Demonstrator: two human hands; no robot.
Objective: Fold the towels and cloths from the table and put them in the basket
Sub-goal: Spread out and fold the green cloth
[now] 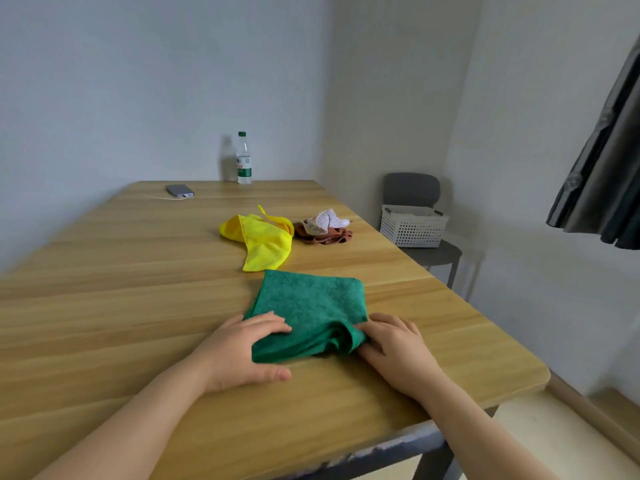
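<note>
Left hand (pixel 242 348), right hand (pixel 394 348) grip green towel (pixel 311 299), near edge.

The towel (pixel 311 303) is plain dark green; there are also a bright yellow cloth (pixel 266 242), a brown cloth (pixel 323 238) and a white cloth (pixel 328 219) with small pink marks. The tabletop (pixel 138 271) has light wood grain, and the basket (pixel 412 232) is white with rows of holes.
</note>
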